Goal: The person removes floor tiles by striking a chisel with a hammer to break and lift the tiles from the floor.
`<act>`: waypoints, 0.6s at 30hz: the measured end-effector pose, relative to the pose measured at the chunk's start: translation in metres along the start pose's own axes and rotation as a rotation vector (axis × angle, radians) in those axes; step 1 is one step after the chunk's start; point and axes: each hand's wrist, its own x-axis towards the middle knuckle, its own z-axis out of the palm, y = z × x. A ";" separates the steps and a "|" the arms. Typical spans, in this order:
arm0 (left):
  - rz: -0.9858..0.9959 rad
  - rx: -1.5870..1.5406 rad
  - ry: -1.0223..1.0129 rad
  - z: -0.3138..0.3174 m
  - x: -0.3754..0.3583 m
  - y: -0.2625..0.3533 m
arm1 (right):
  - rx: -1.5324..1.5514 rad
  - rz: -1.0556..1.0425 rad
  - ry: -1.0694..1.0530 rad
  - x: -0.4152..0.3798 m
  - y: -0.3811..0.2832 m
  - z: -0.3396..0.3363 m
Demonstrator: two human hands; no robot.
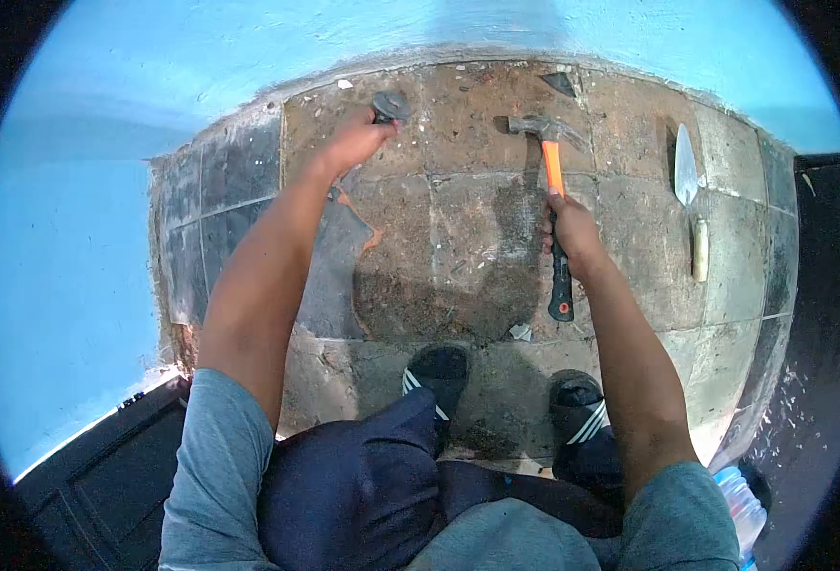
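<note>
My left hand [353, 143] is closed around a chisel with a broad, dark round head [390, 105], over the floor near the back wall. Most of its shaft is hidden by my fingers and wrist. Below that wrist, a grey floor tile [330, 257] ends in a jagged, broken edge. In my right hand [573, 233] is a claw hammer [552, 167] with an orange and black handle, gripped partway along. Its metal head points away from me, above the bare brown patch of floor, apart from the chisel.
A pointed trowel [685, 167] with a pale handle lies at the right. One dark triangular shard [559, 84] rests near the blue wall [344, 29]. Small debris is scattered over the floor; a white chip [521, 332] lies near my sandals [438, 376]. A plastic bottle [742, 509] stands at lower right.
</note>
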 end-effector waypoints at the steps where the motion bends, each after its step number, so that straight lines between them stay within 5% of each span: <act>1: 0.000 -0.042 0.016 0.001 -0.003 0.001 | -0.010 -0.002 0.016 -0.004 -0.003 0.001; 8: 0.001 -0.016 -0.008 -0.007 0.014 -0.014 | 0.082 -0.031 -0.011 -0.001 -0.012 0.005; 14: 0.013 0.210 -0.118 0.011 -0.023 0.036 | -0.158 -0.352 0.111 -0.020 -0.069 0.009; 18: 0.016 0.091 -0.129 0.026 -0.001 0.006 | -0.163 -0.469 0.196 -0.030 -0.093 0.029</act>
